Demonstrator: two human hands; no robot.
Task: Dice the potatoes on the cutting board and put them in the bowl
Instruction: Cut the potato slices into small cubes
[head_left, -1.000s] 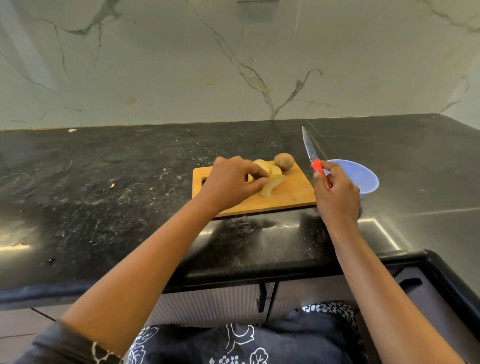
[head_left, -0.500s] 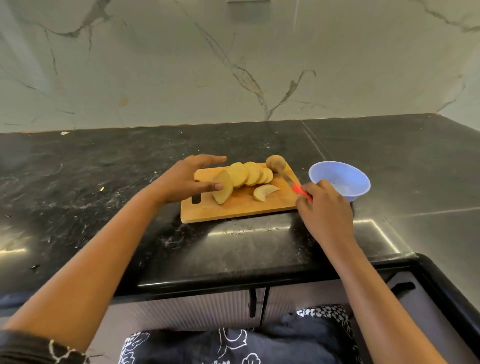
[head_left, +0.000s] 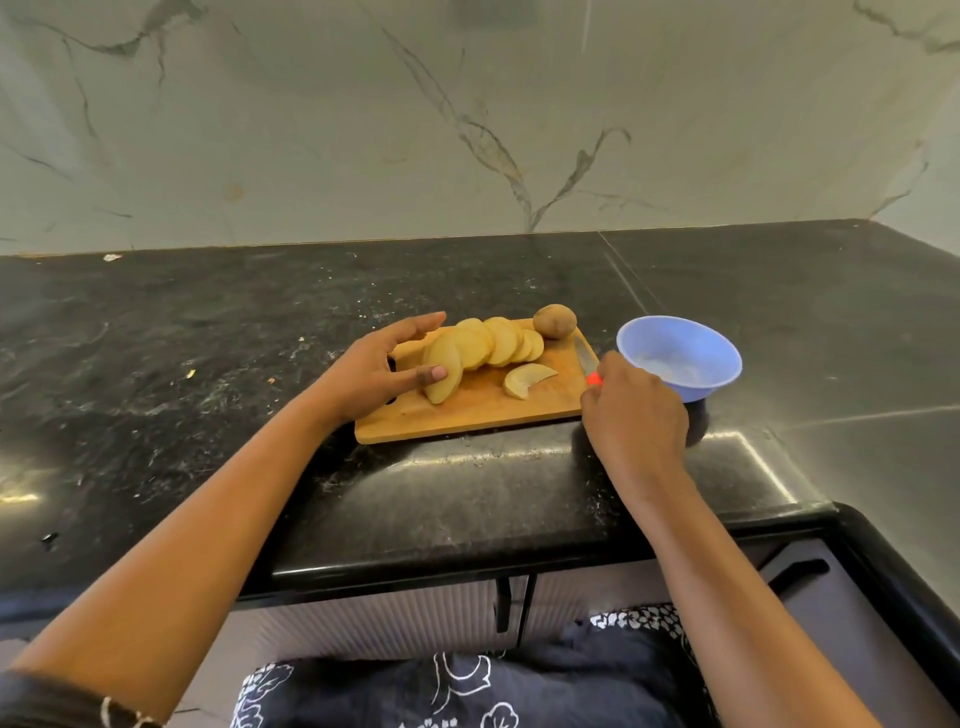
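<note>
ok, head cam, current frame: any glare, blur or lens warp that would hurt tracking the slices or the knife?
Head view: heavy wide-angle bowing, so the back edge of the counter curves. Bright glare streaks on its glossy top, just in front of the bowl and at far left. Potato slices and cutting board are sharp and evenly lit, with soft shadows only. Knife blade looks small, its red handle mostly hidden in the right hand.

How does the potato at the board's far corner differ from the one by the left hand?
The whole potato is uncut and brown-skinned; the sliced potato shows pale yellow rounds, fanned in a row. Nothing touches the whole potato; the left hand touches the sliced potato's end slice. Both sit on the cutting board.
</note>
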